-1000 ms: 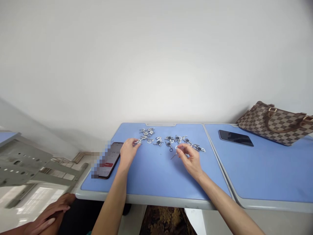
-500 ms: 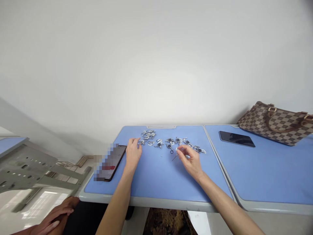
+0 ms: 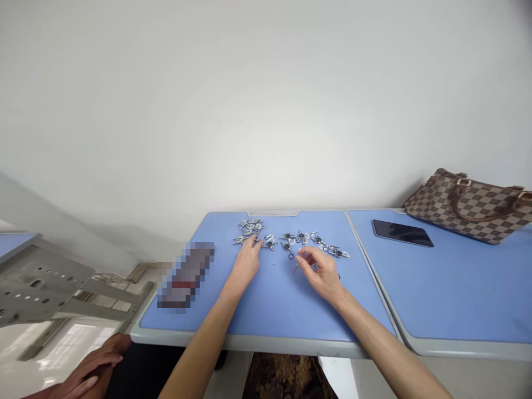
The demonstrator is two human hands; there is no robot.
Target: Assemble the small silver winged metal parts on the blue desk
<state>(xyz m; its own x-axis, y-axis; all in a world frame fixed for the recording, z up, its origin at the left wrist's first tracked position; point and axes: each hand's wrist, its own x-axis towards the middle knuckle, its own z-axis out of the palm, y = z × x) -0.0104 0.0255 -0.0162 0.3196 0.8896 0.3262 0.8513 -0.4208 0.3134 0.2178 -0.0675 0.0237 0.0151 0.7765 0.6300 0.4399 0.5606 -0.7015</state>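
My right hand (image 3: 322, 273) is closed in a pinch around a small metal piece with a thin pin (image 3: 296, 267) that points down to the left. Most of that piece is hidden by the fingers. My left hand (image 3: 246, 261) lies low over the table, thumb and fingers apart, its tips at the small metal parts left of centre. Whether they touch one cannot be seen. Beyond the left fingertips is a cluster of silver metal pieces (image 3: 251, 225). Between and behind my hands are several metal pieces with round black centres (image 3: 287, 246). A dark ring (image 3: 291, 256) lies near my right fingertips.
A pixelated phone (image 3: 187, 277) lies on the blue table (image 3: 282, 310) at left. On the adjoining table (image 3: 449, 293) are a dark phone (image 3: 402, 233) and a checked handbag (image 3: 474, 205). Another person's hands (image 3: 95, 363) rest at lower left. A wall (image 3: 266, 111) stands behind.
My left hand has moved right, from beside the phone to the small metal parts near the middle. My right hand keeps its pinch and has shifted only slightly.
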